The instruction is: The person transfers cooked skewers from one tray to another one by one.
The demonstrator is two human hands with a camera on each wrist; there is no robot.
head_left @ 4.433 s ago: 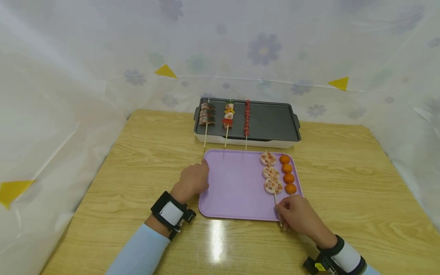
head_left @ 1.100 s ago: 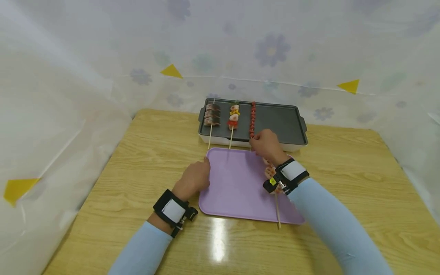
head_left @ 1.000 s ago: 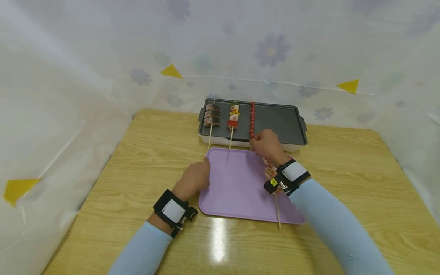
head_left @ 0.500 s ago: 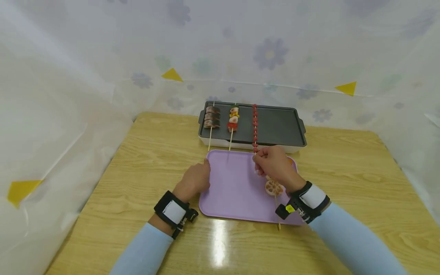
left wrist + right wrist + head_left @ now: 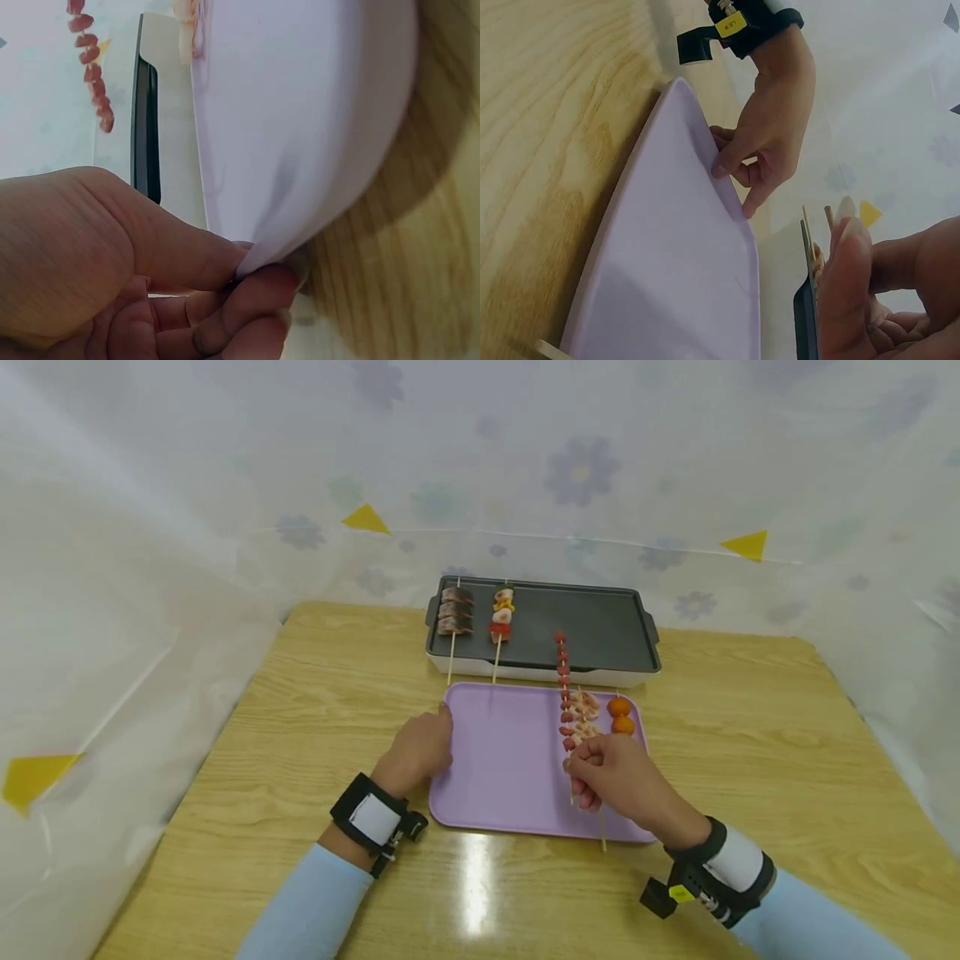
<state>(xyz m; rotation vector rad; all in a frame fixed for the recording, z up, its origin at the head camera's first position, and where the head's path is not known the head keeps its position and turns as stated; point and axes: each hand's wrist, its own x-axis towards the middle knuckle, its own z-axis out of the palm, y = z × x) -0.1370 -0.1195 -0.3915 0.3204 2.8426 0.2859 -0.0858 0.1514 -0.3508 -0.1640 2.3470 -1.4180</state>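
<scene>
My left hand [image 5: 416, 748] pinches the left rim of the lilac tray [image 5: 495, 756] between thumb and fingers, as the left wrist view shows of the tray's edge [image 5: 270, 247]. With my right hand [image 5: 618, 779] I pinch the bare stick end of a skewer of small red pieces [image 5: 564, 681]. It is held over the tray's right half, its tip overlapping the grill's front. Behind it on the tray lie a lotus root skewer [image 5: 587, 706], partly covered, and an orange ball skewer [image 5: 621, 714], its lower part hidden by my right hand.
Beyond the tray stands a white grill with a dark plate [image 5: 592, 618]. On its left side lie a fish-piece skewer [image 5: 455, 612] and a mixed skewer [image 5: 502, 617], sticks jutting over the front. A flowered plastic sheet [image 5: 480, 460] hangs behind the wooden table [image 5: 322, 668].
My right hand let go of the lotus root skewer's stick, reached to the grill, took the red skewer and drew it back over the tray. My left hand stays at the tray's rim.
</scene>
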